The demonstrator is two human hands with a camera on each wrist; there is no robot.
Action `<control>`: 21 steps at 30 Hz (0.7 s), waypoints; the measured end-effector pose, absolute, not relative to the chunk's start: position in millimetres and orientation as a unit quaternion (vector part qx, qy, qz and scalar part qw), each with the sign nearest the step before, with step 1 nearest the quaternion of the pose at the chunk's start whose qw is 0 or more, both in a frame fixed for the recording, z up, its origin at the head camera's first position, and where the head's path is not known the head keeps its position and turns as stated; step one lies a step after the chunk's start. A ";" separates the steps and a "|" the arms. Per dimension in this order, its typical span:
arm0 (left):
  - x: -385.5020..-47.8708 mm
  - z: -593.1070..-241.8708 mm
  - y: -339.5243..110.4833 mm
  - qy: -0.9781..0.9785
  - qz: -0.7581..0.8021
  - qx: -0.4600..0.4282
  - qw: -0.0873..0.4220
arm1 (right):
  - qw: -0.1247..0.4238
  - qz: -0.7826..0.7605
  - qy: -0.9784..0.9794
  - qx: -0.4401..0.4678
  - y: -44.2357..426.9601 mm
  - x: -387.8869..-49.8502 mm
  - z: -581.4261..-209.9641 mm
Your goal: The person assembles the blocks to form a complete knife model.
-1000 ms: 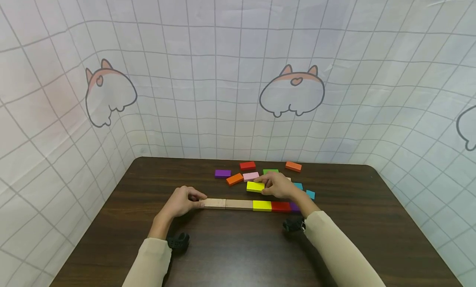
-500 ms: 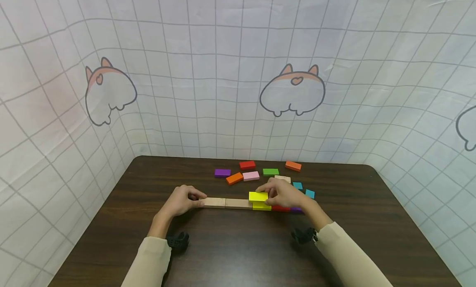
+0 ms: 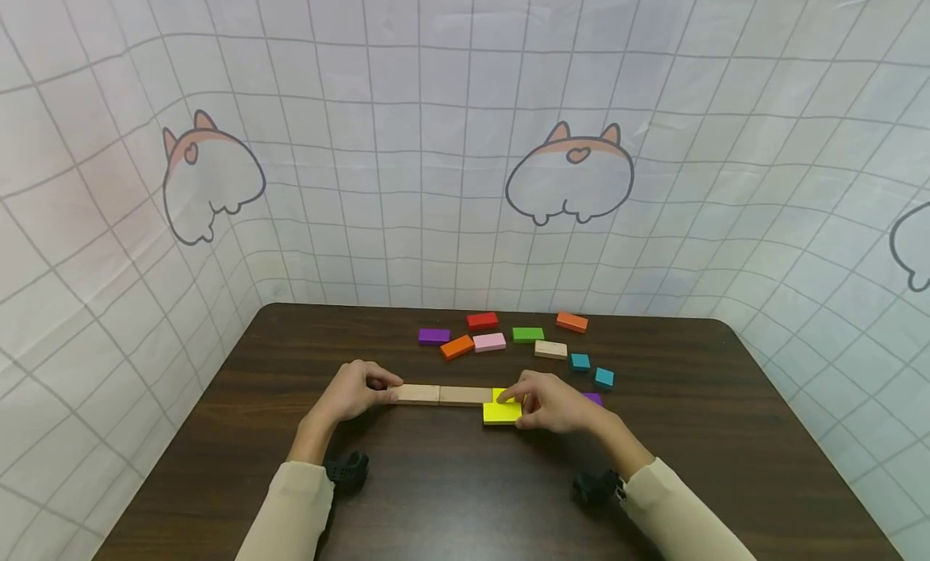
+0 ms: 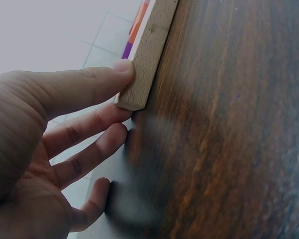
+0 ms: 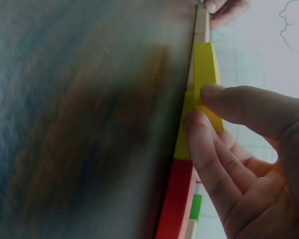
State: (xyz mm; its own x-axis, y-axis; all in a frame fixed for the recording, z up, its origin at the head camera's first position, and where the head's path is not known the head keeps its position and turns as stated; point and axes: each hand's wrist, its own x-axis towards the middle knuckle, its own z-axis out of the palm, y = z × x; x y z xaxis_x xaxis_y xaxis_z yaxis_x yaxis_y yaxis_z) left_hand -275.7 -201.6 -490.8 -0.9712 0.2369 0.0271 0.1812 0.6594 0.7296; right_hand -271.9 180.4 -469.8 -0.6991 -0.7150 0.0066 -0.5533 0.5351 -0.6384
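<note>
A row of blocks runs across the table in the head view. Its left part is two plain wooden blocks (image 3: 417, 395) (image 3: 466, 396), followed by a yellow block (image 5: 182, 144), a red block (image 5: 175, 199) and a purple block (image 3: 593, 399). My left hand (image 3: 352, 393) pinches the row's left end, thumb on the near face of the wooden block (image 4: 148, 59). Between thumb and fingers, my right hand (image 3: 555, 403) holds another yellow block (image 3: 501, 414), at the near side of the row's yellow one. The right hand hides the red block in the head view.
Behind the row lie loose blocks: purple (image 3: 434, 337), red (image 3: 482, 321), two orange (image 3: 457, 348) (image 3: 572, 323), pink (image 3: 489, 342), green (image 3: 527, 334), wooden (image 3: 550, 349) and two small blue ones (image 3: 580, 362) (image 3: 604, 377). A white gridded cloth (image 3: 465, 246) stands behind the table.
The right hand has picked up the loose yellow block from behind the row and carried it over the row toward the near side. The left hand has stayed at the left end.
</note>
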 end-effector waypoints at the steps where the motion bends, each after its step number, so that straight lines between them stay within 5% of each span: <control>1: -275.6 -490.9 -201.7 0.910 0.397 0.114 0.036 | 0.128 -0.314 0.865 -0.369 179.0 -271.3 -470.0; 21: -274.0 -489.5 -201.0 0.911 0.393 0.116 0.034 | 0.114 -0.275 0.880 -0.371 157.9 -265.3 -473.2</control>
State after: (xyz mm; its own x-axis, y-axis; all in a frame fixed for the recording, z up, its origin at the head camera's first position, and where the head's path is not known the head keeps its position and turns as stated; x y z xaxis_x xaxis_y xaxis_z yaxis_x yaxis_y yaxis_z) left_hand -274.0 -201.0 -489.5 -0.9707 0.2386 0.0296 0.1852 0.6635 0.7249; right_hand -265.3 157.9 -473.2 -0.6990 -0.7152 0.0023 -0.5894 0.5743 -0.5681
